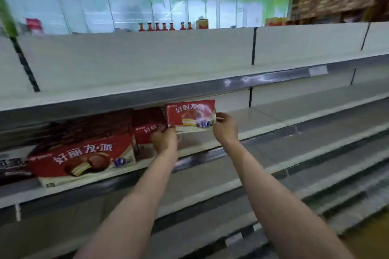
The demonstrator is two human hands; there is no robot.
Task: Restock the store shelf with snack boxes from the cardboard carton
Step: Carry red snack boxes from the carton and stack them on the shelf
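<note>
Both hands hold one red rectangular cardboard snack box (191, 116) upright over the grey metal store shelf (263, 119): the left hand (164, 139) pinches its lower left corner, the right hand (225, 127) its right edge. Placing looks underway; next, I judge, set it down just beside the matching red boxes (84, 155), front aligned; the carton is out of view
</note>
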